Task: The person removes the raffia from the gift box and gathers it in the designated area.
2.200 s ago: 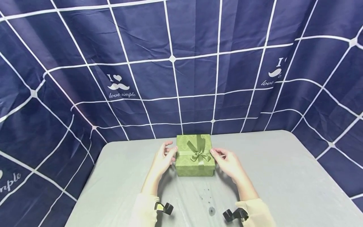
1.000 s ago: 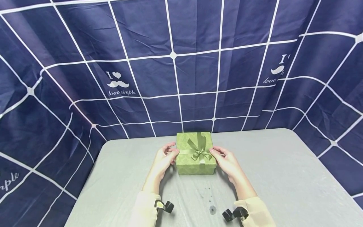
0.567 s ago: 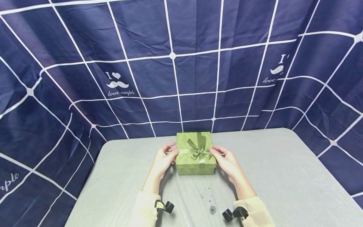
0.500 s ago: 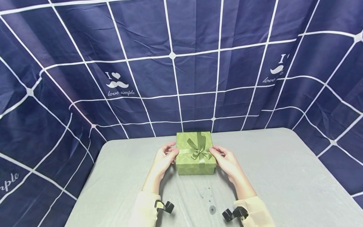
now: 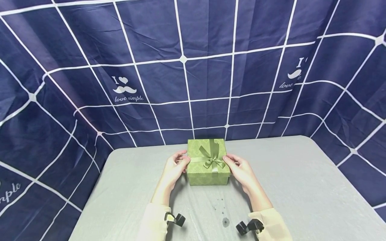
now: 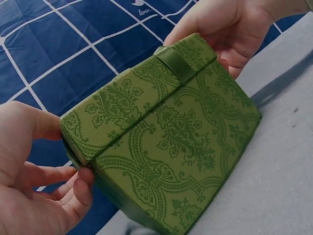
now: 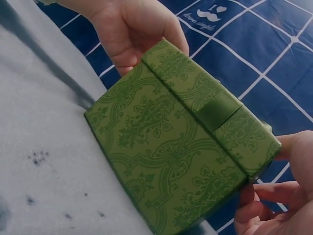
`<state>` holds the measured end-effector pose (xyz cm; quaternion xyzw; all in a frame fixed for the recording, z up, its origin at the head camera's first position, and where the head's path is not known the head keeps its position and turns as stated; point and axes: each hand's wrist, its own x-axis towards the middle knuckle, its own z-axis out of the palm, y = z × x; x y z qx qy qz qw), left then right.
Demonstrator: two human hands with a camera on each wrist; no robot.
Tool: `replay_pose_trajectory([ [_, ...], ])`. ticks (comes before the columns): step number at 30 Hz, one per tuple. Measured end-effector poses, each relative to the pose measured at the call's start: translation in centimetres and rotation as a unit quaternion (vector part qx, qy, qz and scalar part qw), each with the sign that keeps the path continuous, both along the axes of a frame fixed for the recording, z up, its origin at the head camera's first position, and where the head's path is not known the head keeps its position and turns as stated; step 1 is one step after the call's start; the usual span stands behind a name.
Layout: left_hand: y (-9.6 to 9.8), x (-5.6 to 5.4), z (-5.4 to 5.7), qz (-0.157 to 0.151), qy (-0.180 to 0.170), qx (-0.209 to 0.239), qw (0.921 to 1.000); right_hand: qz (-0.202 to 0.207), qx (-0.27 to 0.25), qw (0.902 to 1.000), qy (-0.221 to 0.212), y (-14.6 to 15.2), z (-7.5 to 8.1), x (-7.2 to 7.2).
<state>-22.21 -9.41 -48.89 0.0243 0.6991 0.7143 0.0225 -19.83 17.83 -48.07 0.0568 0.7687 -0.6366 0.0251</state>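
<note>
A green patterned gift box (image 5: 208, 179) rests on the table, its lid (image 5: 197, 147) on top with a green ribbon and bow (image 5: 213, 163). My left hand (image 5: 172, 170) grips the lid's left edge, thumb near the top edge and fingers curled at the rim below. At the opposite edge my right hand (image 5: 243, 172) holds the lid in the same way. In the left wrist view, the left hand's fingertips (image 6: 82, 188) touch just under the lid's rim (image 6: 117, 105). The right wrist view shows the right hand (image 7: 279, 200) at the lid's other corner. What the box contains is hidden.
The grey table (image 5: 132, 187) reaches back to a dark blue curtain (image 5: 150, 83) with white grid lines, which also closes off both sides. Dark spots (image 5: 225, 222) mark the table in front of the box. A black camera mount (image 5: 175, 220) sits on each wrist.
Compared with 2.2 seconds ago, the view has tilted slightly and both thumbs sit further onto the lid. In the last half second, the lid's back edge has risen very slightly.
</note>
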Motion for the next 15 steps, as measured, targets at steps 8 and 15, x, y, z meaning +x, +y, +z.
replay_pose_trajectory([
  [8, 0.0, 0.3, 0.5, 0.009, 0.009, 0.003, 0.9999, 0.001, -0.016, 0.9999, 0.005, 0.1, 0.5, 0.1],
  [15, 0.1, 0.5, 1.3, 0.019, 0.028, 0.028, 0.999, 0.0, -0.022, 0.9995, 0.022, 0.2, 1.7, 0.3],
])
